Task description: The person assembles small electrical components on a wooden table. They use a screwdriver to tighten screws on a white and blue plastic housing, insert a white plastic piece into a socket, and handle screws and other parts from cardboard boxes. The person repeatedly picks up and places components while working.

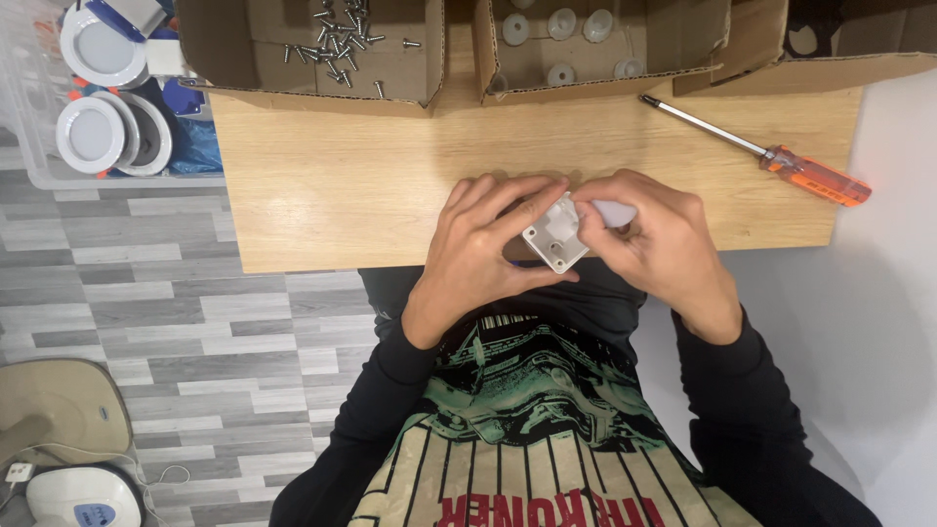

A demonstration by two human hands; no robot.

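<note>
Left of desk [390,185]: bin [29,117] of round white lamps [93,132]. On desk, rear: box [293,78] of screws [337,44]; box [605,73] of white caps [561,24]. Desk's near edge: left hand [483,249] and right hand [654,239] pinch white part [556,232]; risk: slipping off the edge. Right: screwdriver [761,151].

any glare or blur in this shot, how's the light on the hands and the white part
Head view: light is even and soft, with no hard glare on the wooden table; the left hand and right hand look sharp; the small white plastic part is bright, its detail slightly washed out.
</note>
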